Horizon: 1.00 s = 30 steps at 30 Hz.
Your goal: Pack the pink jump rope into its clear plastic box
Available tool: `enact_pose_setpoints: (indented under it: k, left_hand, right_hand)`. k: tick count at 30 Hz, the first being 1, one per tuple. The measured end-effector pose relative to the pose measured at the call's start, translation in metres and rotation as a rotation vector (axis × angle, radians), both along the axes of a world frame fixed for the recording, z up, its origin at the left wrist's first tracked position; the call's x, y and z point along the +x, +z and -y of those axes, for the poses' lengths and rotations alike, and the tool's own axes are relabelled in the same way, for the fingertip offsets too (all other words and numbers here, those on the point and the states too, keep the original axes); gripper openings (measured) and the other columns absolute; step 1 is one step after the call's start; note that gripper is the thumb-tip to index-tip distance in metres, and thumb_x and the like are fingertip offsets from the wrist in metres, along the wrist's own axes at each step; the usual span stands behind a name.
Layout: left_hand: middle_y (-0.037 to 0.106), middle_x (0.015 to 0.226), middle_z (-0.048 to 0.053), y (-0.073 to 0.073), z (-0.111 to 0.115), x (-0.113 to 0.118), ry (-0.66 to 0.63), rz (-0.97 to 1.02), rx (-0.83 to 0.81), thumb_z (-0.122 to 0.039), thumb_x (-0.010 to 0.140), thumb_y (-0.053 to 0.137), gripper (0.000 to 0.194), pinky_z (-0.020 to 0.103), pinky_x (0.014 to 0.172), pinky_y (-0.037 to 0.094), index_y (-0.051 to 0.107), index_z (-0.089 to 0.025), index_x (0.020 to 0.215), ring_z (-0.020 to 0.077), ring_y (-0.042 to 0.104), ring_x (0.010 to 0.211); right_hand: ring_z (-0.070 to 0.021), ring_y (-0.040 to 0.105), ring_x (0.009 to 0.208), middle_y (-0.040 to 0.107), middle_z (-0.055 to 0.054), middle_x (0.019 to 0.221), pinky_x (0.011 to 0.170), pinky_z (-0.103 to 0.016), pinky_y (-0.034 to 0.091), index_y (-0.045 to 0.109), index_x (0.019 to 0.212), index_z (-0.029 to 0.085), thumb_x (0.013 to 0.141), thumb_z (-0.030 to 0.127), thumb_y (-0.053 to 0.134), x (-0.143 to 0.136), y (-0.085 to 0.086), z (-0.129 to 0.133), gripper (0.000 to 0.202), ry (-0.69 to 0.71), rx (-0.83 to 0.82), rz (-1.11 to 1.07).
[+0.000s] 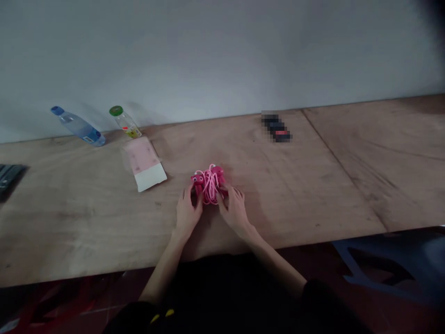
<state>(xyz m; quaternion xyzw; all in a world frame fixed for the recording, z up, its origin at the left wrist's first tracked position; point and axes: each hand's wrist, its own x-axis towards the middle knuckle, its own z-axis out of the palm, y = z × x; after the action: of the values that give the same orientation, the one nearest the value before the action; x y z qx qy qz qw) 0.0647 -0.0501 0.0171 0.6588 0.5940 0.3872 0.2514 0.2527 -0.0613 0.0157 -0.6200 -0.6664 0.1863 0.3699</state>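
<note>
A pink jump rope [210,185] with its cord bundled in loops is at the middle of the wooden table [264,195]. Its two dark pink handles have animal-head ends, and the left one shows a face with eyes. My left hand [187,211] is curled around the left handle, thumb on the near side. On the other side, my right hand [234,208] grips the right handle, whose lower part is hidden by the fingers. Between both hands lies the looped cord.
A flat pink-and-white package [148,164] lies left of the rope. Behind it lean a green-capped bottle [125,123] and a blue-capped water bottle [79,126]. A pixelated dark object [277,128] lies by the wall. A dark item [10,178] sits far left; a blue chair [389,264] stands below right.
</note>
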Motion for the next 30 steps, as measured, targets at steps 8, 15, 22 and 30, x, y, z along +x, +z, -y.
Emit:
enact_pose_setpoints:
  k: [8, 15, 22, 30]
  left_hand:
    - [0.074, 0.133, 0.013, 0.016, 0.014, 0.009, 0.005, -0.192, 0.247, -0.024, 0.105, 0.061, 0.036, 0.045, 0.109, 0.060, 0.067, -0.026, 0.141, 0.0272, 0.071, 0.123]
    - [0.065, 0.156, 0.015, 0.005, 0.023, 0.035, -0.149, -0.442, 0.243, -0.019, 0.092, 0.072, 0.058, 0.060, 0.127, 0.045, 0.065, -0.023, 0.150, 0.0368, 0.056, 0.150]
    - [0.078, 0.137, 0.012, -0.014, 0.019, 0.047, -0.088, -0.485, 0.269, -0.021, 0.096, 0.071, 0.044, 0.062, 0.129, 0.043, 0.075, -0.023, 0.140, 0.0367, 0.061, 0.147]
    - [0.083, 0.125, 0.011, -0.018, 0.018, 0.046, -0.035, -0.446, 0.271, -0.029, 0.098, 0.073, 0.030, 0.063, 0.125, 0.046, 0.081, -0.026, 0.126, 0.0361, 0.067, 0.139]
  right_hand:
    - [-0.0295, 0.067, 0.111, 0.081, -0.005, 0.099, 0.127, -0.059, 0.022, 0.082, 0.116, 0.031, 0.107, 0.035, 0.058, 0.025, 0.011, -0.027, 0.026, 0.006, 0.059, 0.259]
    - [-0.0300, 0.061, 0.102, 0.079, -0.009, 0.098, 0.094, -0.045, 0.037, 0.085, 0.104, 0.028, 0.107, 0.043, 0.063, 0.030, 0.014, -0.048, 0.028, 0.118, -0.006, 0.374]
    - [-0.0284, 0.063, 0.094, 0.077, -0.007, 0.087, 0.088, -0.042, 0.039, 0.088, 0.096, 0.030, 0.102, 0.050, 0.068, 0.014, 0.005, -0.047, 0.029, 0.000, -0.029, 0.222]
    - [-0.0258, 0.066, 0.084, 0.077, -0.008, 0.085, 0.084, -0.042, 0.049, 0.086, 0.085, 0.027, 0.103, 0.047, 0.061, 0.009, 0.009, -0.047, 0.037, -0.157, 0.023, 0.090]
